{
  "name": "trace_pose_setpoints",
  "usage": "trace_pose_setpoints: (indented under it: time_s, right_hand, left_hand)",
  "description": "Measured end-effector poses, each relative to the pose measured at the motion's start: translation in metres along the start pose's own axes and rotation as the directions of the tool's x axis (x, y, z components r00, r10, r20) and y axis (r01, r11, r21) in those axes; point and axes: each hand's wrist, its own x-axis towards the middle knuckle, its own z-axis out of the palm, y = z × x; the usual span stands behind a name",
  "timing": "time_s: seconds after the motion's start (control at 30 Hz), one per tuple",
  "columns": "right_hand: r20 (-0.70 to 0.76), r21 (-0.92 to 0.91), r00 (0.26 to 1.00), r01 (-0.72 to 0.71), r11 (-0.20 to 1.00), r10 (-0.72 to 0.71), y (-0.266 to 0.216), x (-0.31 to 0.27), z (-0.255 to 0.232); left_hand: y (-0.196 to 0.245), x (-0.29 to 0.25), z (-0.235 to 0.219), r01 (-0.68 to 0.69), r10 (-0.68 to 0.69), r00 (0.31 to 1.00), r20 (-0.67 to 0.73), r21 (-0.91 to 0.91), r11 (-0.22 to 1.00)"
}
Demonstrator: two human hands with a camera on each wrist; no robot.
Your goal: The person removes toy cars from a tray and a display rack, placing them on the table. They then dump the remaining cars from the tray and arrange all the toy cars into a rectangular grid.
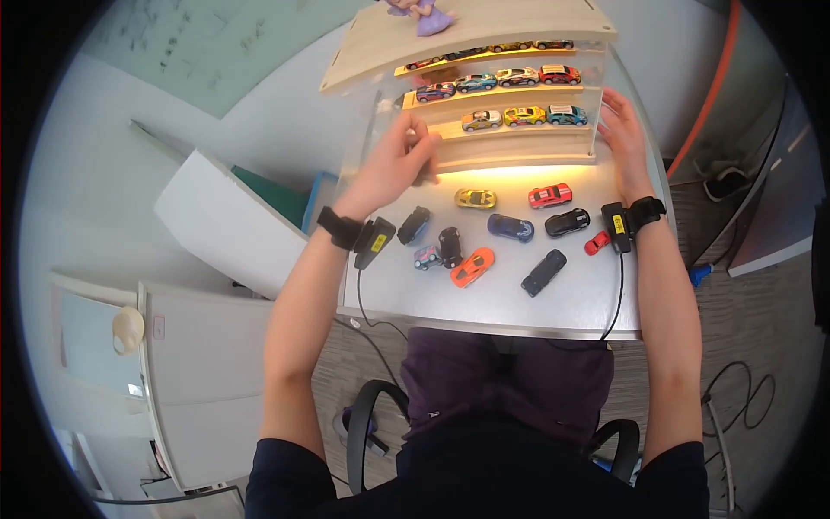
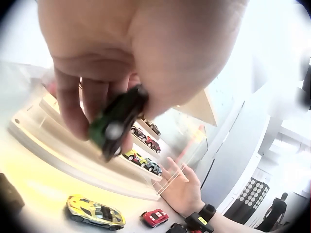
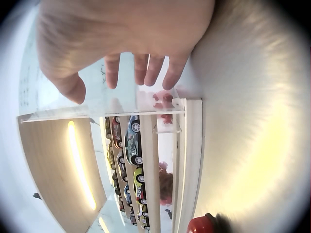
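Observation:
My left hand (image 1: pixel 393 169) is at the left front of a lit wooden display case (image 1: pixel 527 149) with clear sides. Between its thumb and fingers it pinches a dark green toy car (image 2: pixel 119 121), tilted in front of the lowest shelf. Toy cars stand in rows on the shelves, among them a yellow one (image 1: pixel 524 116) and a teal one (image 1: pixel 566 115) on the bottom row. The left end of that row is bare. At the case's right side, my right hand (image 1: pixel 624 138) holds nothing; its fingers are spread beside the clear side panel (image 3: pixel 102 115).
Several loose toy cars lie on the table before the case, including a gold one (image 1: pixel 475 199), a red one (image 1: pixel 551 195), an orange one (image 1: pixel 472 267) and a black one (image 1: pixel 543 272). A purple-dressed figurine (image 1: pixel 430 17) stands on the case's top. Cables hang from both wrist cameras.

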Motion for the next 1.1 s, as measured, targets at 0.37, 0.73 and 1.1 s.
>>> trace_pose_setpoints:
  time_s: [0.37, 0.73, 1.1]
  right_hand:
    - [0.037, 0.024, 0.999, -0.012, 1.000, 0.012, -0.002, -0.003, -0.001]
    - [0.059, 0.034, 0.998, 0.016, 0.999, -0.018, -0.004, -0.007, 0.000]
    - [0.056, 0.022, 0.998, -0.003, 1.000, 0.002, -0.004, -0.003, 0.000]
  left_hand:
    - [-0.006, 0.043, -0.007, -0.272, 0.265, 0.958, 0.111, 0.655, 0.705]
    - [-0.030, 0.063, -0.009, -0.306, 0.336, 0.937, 0.098, 0.698, 0.648]
    - [-0.032, 0.072, -0.009, -0.298, 0.344, 0.935, 0.084, 0.711, 0.637]
